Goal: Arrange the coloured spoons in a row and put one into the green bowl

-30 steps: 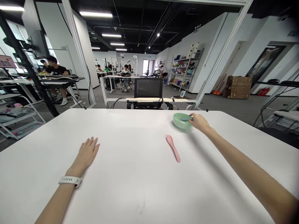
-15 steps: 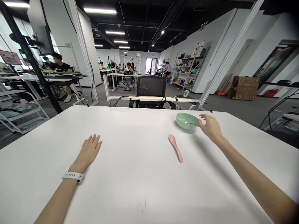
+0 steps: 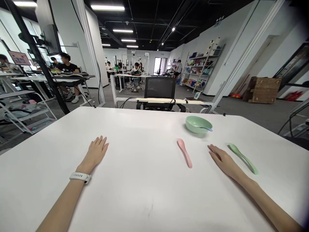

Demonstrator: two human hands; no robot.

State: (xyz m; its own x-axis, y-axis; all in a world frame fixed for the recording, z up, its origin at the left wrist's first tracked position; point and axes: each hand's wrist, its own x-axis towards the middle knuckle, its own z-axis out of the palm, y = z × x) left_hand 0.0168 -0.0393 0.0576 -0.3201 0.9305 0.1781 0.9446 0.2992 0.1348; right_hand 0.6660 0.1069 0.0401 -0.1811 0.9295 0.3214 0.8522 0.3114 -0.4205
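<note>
My left hand (image 3: 96, 151) lies flat on the left part of the white table, fingers stretched out, with nothing in it. Palm down near the table top on the right, my right hand (image 3: 222, 159) is empty, its fingers extended. It is between a pink spoon (image 3: 184, 153) and a green spoon (image 3: 243, 158), touching neither. Behind it, near the far edge, stands a green bowl (image 3: 196, 125). A blue spoon (image 3: 207, 129) rests in the bowl, its handle leaning over the right rim.
The white table (image 3: 135, 193) spans the foreground. Beyond its far edge are a black mesh chair (image 3: 160, 87) and a metal frame. Shelves (image 3: 204, 67) and a wooden crate (image 3: 264, 90) stand farther back. Several people sit at other desks.
My right hand has left the bowl and blue spoon and come down nearer to me on the table. The green spoon, earlier hidden by my arm, now shows. My left hand stays put.
</note>
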